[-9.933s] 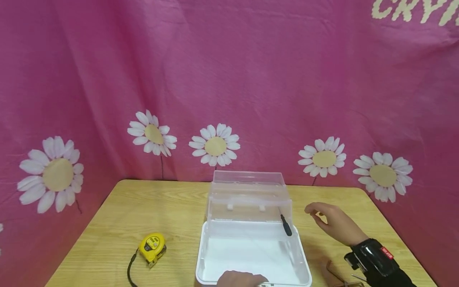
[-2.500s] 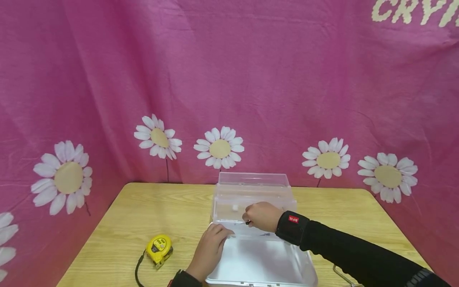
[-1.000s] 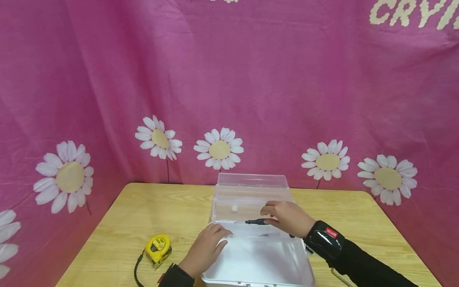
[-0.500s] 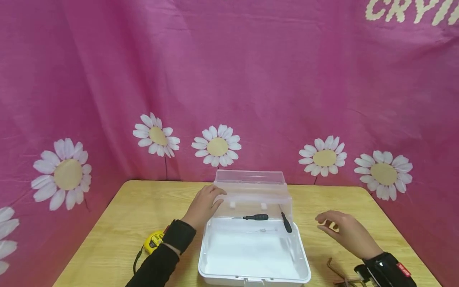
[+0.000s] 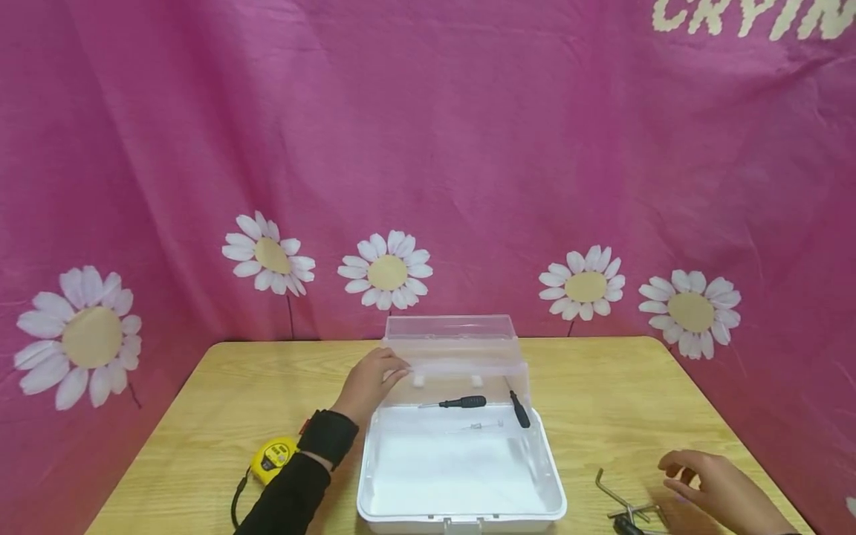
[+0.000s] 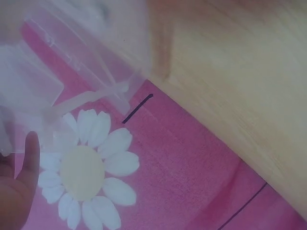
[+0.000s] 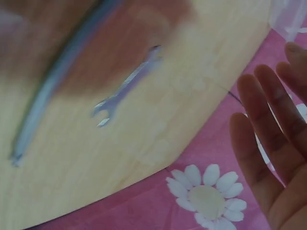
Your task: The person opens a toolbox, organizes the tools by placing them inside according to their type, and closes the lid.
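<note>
Lower since 0.5 s ago: right grip (image 5: 725,490), fingers loose.
Left grip (image 5: 365,385) at clear lid (image 5: 461,354), we can't tell if pinching; screwdrivers (image 5: 468,402) at back of box (image 5: 455,479); wrench (image 7: 129,83) clear only in right wrist view.

Your left grip (image 5: 366,385), a bare hand with relaxed fingers, is at the left edge of the raised clear lid (image 5: 451,351) of a white box (image 5: 461,475). Behind the box's white floor, one screwdriver (image 5: 463,402) lies crosswise, its black handle to the right; another (image 5: 519,410) slants beside it, handle toward you. Your right grip (image 5: 718,487) has bent fingers, just right of a bent metal rod (image 5: 610,489) on the table (image 5: 635,401). A yellow tape measure (image 5: 270,455) sits partly behind your left sleeve (image 5: 287,494). A pink cloth (image 5: 468,148) with daisies (image 5: 386,272) hangs beyond.
</note>
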### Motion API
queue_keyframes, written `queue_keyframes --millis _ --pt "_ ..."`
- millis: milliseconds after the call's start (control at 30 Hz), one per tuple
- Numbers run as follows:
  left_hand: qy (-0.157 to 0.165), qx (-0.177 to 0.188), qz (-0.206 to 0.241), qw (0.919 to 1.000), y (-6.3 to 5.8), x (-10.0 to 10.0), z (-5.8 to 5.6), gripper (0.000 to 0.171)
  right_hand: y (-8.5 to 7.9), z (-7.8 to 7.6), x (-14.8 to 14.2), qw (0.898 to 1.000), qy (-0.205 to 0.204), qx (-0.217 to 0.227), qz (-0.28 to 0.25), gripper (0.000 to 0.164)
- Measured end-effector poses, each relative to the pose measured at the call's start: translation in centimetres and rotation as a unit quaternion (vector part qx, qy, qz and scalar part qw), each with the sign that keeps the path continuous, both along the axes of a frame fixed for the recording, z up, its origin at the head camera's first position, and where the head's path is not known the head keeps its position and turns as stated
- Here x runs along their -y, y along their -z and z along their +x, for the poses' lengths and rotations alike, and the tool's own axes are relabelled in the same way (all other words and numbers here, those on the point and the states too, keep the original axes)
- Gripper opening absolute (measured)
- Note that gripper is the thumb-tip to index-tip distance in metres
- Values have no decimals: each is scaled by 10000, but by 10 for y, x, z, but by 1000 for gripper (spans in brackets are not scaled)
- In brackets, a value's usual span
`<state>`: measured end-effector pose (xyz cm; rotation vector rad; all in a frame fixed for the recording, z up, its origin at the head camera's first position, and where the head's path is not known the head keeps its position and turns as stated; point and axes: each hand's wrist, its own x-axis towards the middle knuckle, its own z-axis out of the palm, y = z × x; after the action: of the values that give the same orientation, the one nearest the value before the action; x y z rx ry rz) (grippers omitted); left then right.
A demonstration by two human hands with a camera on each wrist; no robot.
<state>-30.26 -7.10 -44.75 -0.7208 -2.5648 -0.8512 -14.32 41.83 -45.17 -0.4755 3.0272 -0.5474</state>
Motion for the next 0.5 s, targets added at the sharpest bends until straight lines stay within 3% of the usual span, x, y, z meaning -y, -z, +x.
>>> queue_keyframes --millis 133,233,400,500 --pt "-94 -12 46 9999 -2 -1 3 13 4 4 -5 9994 -116 338 20 17" --pt "-115 50 127 9998 -3 -2 6 14 6 9 -2 9962 -138 828 -242 20" --pt "-202 29 115 9997 -1 0 4 14 15 13 15 9840 -599 1394 -938 22" --pt "-261 67 126 9996 0 1 4 14 22 12 25 9792 -920 1429 -1108 19"
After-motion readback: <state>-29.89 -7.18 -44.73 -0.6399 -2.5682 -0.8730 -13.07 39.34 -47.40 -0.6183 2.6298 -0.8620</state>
